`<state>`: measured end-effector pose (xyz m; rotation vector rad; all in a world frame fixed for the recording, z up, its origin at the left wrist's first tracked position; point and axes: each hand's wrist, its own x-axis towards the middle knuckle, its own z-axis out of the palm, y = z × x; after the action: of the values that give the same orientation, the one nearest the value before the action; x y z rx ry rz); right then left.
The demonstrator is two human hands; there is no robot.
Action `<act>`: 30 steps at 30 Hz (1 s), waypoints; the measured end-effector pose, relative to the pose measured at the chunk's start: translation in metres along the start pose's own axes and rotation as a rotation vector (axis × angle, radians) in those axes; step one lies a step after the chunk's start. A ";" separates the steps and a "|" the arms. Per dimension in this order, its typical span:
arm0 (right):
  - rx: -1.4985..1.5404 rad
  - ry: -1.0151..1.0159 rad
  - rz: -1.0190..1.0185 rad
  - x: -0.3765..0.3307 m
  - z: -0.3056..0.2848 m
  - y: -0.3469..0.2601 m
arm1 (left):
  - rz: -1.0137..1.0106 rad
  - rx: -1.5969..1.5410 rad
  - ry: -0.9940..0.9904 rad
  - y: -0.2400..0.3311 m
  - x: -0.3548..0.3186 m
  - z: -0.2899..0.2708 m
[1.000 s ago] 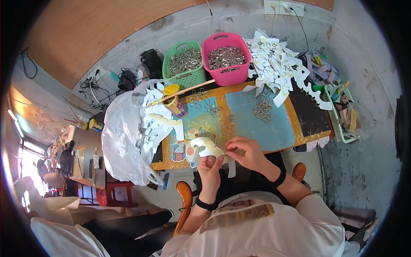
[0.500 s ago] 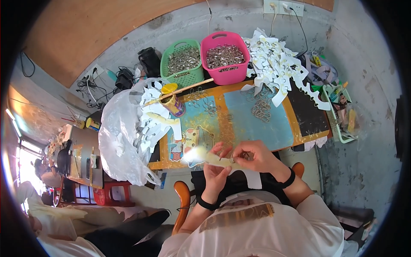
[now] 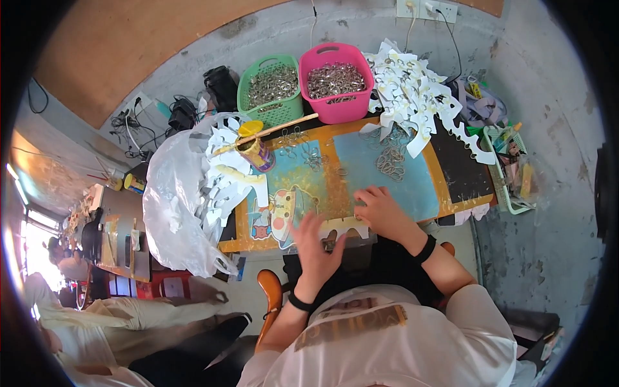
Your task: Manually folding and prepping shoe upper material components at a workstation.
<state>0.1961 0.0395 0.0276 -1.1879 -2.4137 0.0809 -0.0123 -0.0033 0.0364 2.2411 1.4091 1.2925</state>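
A white strip with a scalloped edge point(image 3: 345, 226) lies along the table's front edge, between my two hands. My left hand point(image 3: 314, 250) hovers at its left end, thumb and fingers spread, with nothing visible in it. My right hand point(image 3: 382, 214) is by the strip's right end; its fingers are bent and apart, the fingertips over the blue mat point(image 3: 412, 187). Whether they touch the strip I cannot tell. Left of my left hand, a printed cartoon cut-out point(image 3: 282, 214) lies on the table. Several metal rings point(image 3: 391, 161) lie loose on the mat beyond my right hand.
Green point(image 3: 274, 111) and pink point(image 3: 336, 111) baskets full of metal pieces stand at the back. White cut pieces pile up at right point(image 3: 412, 90) and beside a clear plastic bag point(image 3: 171, 213). A stick point(image 3: 284, 130) rests across a glue tin point(image 3: 259, 157). Another person's legs point(image 3: 148, 316) show at left.
Both hands have moved forward from my lap to the table edge. The white strip they held up now lies on the table, and the left hand has spread its fingers.
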 end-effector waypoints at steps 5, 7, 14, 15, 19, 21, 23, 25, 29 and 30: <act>0.064 -0.025 0.073 -0.015 0.017 0.003 | 0.112 0.009 -0.291 -0.020 0.022 0.048; 0.206 0.040 0.109 -0.020 0.022 0.004 | 0.128 0.010 -0.325 -0.027 0.023 0.057; 0.358 0.205 0.027 -0.036 0.027 0.012 | 0.029 -0.031 -0.405 -0.029 0.029 0.056; 0.328 0.209 -0.016 -0.038 0.027 0.012 | 0.060 -0.015 -0.383 -0.029 0.028 0.056; 0.395 0.178 -0.029 -0.042 0.023 0.015 | 0.128 0.014 -0.376 -0.028 0.027 0.054; 0.443 0.185 0.040 -0.040 0.016 0.013 | 0.164 0.060 -0.366 -0.027 0.026 0.054; 0.491 0.191 0.109 -0.035 0.011 0.013 | 0.192 0.085 -0.342 -0.027 0.022 0.055; 0.373 0.183 -0.041 -0.030 0.008 0.016 | 0.219 0.112 -0.317 -0.027 0.020 0.057; 0.354 0.146 -0.091 -0.029 0.012 0.023 | 0.217 0.088 -0.276 -0.029 0.017 0.058; 0.317 0.111 -0.092 -0.030 0.012 0.024 | 0.213 0.077 -0.269 -0.029 0.017 0.059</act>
<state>0.2245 0.0329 -0.0005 -0.9128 -2.2510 0.3460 0.0167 0.0412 -0.0060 2.5595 1.1703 0.9571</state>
